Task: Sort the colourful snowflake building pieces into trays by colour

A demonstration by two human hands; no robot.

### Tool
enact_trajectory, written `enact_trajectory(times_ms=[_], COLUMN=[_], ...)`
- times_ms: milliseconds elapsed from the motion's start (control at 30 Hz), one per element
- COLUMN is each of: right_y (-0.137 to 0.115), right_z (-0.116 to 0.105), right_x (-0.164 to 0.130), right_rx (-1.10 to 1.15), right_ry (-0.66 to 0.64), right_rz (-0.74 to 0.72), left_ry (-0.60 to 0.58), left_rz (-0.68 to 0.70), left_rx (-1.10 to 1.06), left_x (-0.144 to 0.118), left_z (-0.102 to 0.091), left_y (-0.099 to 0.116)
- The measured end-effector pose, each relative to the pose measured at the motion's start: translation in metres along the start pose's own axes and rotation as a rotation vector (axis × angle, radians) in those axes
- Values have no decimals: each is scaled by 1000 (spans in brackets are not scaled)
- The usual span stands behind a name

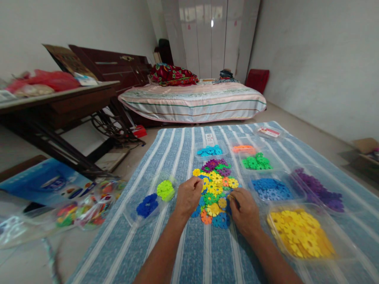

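Note:
A mixed pile of plastic snowflake discs [213,187], in yellow, green, blue, orange and purple, lies on the striped cloth between my hands. At its left edge my left hand [188,195] is closed, fingertips bent against the thumb; whatever they grip is hidden. My right hand [244,209] is at the pile's right edge with its fingers curled toward the thumb. A yellowish bit shows by those fingertips, too small to make out. Beside my right hand is a clear tub of blue discs [271,189]; near my left lie lime green discs [166,190] and dark blue discs [147,205].
Yellow discs [299,232] and purple discs [319,189] fill tubs at the right. Farther back are tubs of green discs [257,161], orange discs [243,148] and light blue discs [209,150]. A lidded clear box [269,132] sits at the far right corner. Beyond stands a bed [192,102].

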State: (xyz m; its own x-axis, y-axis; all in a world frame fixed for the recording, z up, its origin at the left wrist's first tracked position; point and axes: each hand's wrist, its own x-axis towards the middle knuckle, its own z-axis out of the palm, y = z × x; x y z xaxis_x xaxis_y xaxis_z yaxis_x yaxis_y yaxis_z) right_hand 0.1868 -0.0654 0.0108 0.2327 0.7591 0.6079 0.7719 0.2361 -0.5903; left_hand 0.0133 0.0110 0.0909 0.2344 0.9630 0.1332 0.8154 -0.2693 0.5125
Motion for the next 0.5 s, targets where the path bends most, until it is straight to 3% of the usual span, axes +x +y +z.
enact_trajectory(times_ms=[100, 267, 500], right_y=[-8, -27, -40], right_z=[-3, -6, -8], right_x=[1, 2, 1], right_rx=[39, 161, 334], right_ry=[27, 10, -113], right_rz=[-33, -16, 231], left_ry=[-71, -294, -382], left_rz=[17, 25, -50], left_rx=[-255, -543, -724], left_x=[-9, -22, -30], left_z=[0, 5, 12], left_y=[2, 7, 5])
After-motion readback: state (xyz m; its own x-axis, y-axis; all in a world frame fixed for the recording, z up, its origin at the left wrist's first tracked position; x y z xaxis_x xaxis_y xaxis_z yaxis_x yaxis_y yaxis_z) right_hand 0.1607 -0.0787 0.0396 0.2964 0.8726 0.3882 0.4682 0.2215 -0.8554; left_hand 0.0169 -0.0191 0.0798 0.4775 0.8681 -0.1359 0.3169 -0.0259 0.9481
